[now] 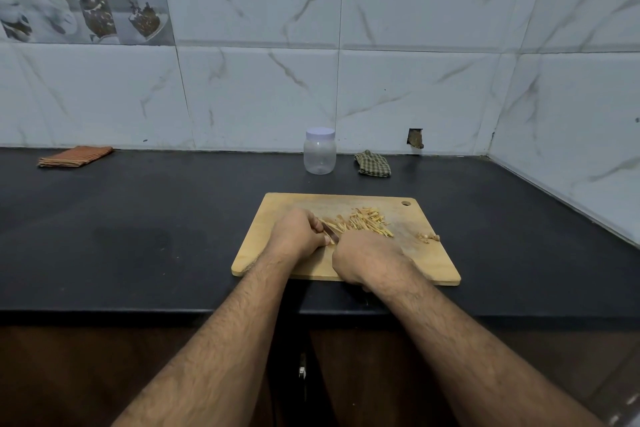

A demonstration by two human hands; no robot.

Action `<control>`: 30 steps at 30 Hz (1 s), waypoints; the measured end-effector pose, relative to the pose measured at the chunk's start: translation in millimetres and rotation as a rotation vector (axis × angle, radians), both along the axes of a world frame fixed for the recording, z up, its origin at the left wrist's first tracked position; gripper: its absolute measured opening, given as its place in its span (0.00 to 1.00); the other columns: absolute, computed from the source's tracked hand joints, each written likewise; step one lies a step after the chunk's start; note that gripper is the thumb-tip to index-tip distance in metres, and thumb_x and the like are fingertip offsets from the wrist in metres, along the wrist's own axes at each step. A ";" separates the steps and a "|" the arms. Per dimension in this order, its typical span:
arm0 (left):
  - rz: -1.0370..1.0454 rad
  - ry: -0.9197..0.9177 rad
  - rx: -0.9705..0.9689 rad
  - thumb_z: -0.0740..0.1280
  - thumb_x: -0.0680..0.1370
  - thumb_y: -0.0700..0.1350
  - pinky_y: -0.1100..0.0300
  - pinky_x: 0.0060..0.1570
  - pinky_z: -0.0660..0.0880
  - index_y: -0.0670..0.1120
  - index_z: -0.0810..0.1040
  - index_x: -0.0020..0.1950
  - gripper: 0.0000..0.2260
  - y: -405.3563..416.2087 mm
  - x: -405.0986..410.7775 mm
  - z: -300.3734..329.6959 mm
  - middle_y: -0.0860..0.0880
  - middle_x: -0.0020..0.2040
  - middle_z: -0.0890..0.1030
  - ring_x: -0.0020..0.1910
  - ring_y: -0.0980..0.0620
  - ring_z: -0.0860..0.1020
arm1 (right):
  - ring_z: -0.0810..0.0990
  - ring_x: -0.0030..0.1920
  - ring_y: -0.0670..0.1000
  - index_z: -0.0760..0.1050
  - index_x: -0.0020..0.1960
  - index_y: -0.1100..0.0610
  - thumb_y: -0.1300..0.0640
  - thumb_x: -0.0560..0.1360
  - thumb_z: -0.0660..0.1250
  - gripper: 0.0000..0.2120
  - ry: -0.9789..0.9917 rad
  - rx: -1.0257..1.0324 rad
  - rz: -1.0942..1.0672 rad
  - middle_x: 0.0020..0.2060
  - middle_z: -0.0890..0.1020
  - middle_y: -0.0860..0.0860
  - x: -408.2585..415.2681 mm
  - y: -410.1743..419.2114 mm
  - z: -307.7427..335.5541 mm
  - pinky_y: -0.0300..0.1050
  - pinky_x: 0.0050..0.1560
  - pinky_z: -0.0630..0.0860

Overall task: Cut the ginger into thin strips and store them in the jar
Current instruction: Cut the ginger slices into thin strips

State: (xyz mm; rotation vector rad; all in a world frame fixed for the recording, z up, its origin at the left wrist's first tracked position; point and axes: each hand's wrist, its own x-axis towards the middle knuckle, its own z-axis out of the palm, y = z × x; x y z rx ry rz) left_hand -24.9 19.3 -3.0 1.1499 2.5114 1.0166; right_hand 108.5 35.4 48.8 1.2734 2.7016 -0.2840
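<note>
Two hands meet at the centre of the cutting board (pixel 429 267) on the tabletop (pixel 138 236). The left hand (pixel 298 236) curls its fingers (pixel 320 227) to pin ginger beside the knife (pixel 330 231), probably steadying it. The right hand (pixel 367 256) grips the handle, fingers hidden. Ginger strips (pixel 363 220) lie just above the hands; the jar (pixel 319 151) stands capped farther up, well apart.

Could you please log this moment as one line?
phase: slicing | left hand: steadies ginger | right hand: knife | strips: on board | jar: lidded, empty
</note>
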 end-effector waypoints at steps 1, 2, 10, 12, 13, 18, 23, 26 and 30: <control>0.003 0.002 0.001 0.76 0.72 0.45 0.56 0.52 0.77 0.47 0.83 0.45 0.05 -0.2 0.3 0.4 0.51 0.44 0.83 0.47 0.52 0.80 | 0.82 0.49 0.54 0.75 0.63 0.59 0.60 0.80 0.59 0.14 -0.003 -0.004 0.000 0.53 0.80 0.54 -0.1 -0.7 1.0 0.51 0.54 0.81; 0.004 0.001 0.003 0.76 0.72 0.44 0.56 0.52 0.77 0.47 0.82 0.45 0.05 0.0 0.4 0.7 0.51 0.44 0.83 0.47 0.52 0.80 | 0.81 0.47 0.54 0.75 0.63 0.59 0.60 0.79 0.59 0.14 -0.005 -0.005 0.001 0.54 0.80 0.54 -0.4 -1.4 1.9 0.51 0.54 0.81; 0.010 -0.019 -0.017 0.76 0.72 0.46 0.58 0.47 0.76 0.49 0.84 0.45 0.04 1.6 -1.0 -0.8 0.53 0.42 0.83 0.46 0.53 0.80 | 0.78 0.45 0.54 0.74 0.64 0.59 0.61 0.79 0.60 0.14 -0.027 0.016 0.028 0.42 0.75 0.53 16.0 -9.7 1.1 0.49 0.53 0.80; 0.014 -0.016 -0.013 0.75 0.73 0.46 0.60 0.44 0.74 0.48 0.84 0.45 0.03 1.6 -0.9 -1.1 0.53 0.42 0.83 0.46 0.53 0.80 | 0.79 0.52 0.55 0.75 0.64 0.58 0.60 0.79 0.59 0.15 -0.023 0.020 0.036 0.52 0.79 0.54 22.9 -11.6 -0.6 0.49 0.52 0.77; 0.014 -0.012 -0.011 0.75 0.73 0.46 0.60 0.43 0.73 0.48 0.84 0.45 0.03 1.5 -0.4 -1.1 0.53 0.42 0.82 0.46 0.53 0.79 | 0.79 0.55 0.55 0.75 0.65 0.58 0.60 0.80 0.59 0.15 -0.024 0.024 0.040 0.56 0.80 0.54 26.3 -12.6 -1.9 0.49 0.52 0.75; 0.007 -0.007 -0.012 0.75 0.73 0.45 0.61 0.44 0.72 0.48 0.84 0.45 0.03 0.5 1.6 0.7 0.54 0.40 0.80 0.45 0.54 0.78 | 0.78 0.56 0.55 0.74 0.65 0.56 0.57 0.79 0.61 0.15 -0.005 0.006 0.016 0.59 0.79 0.54 36.5 -14.8 -12.6 0.50 0.53 0.75; 0.004 -0.002 -0.018 0.75 0.73 0.45 0.61 0.44 0.72 0.49 0.83 0.44 0.03 -0.3 2.0 1.8 0.54 0.40 0.80 0.45 0.54 0.78 | 0.78 0.57 0.54 0.74 0.66 0.55 0.56 0.80 0.62 0.15 -0.018 0.023 0.018 0.59 0.79 0.53 37.5 -14.0 -14.1 0.50 0.51 0.74; 0.003 -0.005 -0.024 0.75 0.74 0.45 0.61 0.44 0.72 0.50 0.83 0.43 0.02 -0.5 1.7 1.8 0.53 0.42 0.81 0.44 0.55 0.77 | 0.78 0.56 0.54 0.75 0.64 0.56 0.57 0.80 0.60 0.14 -0.031 0.055 0.021 0.58 0.80 0.53 34.4 -12.9 -10.9 0.48 0.48 0.73; 0.000 -0.011 -0.011 0.75 0.74 0.45 0.61 0.44 0.72 0.48 0.84 0.45 0.02 -0.1 2.0 1.5 0.54 0.40 0.80 0.44 0.54 0.78 | 0.78 0.58 0.55 0.76 0.64 0.57 0.58 0.80 0.60 0.14 -0.024 0.083 0.020 0.60 0.80 0.54 25.6 -9.0 -5.8 0.48 0.49 0.72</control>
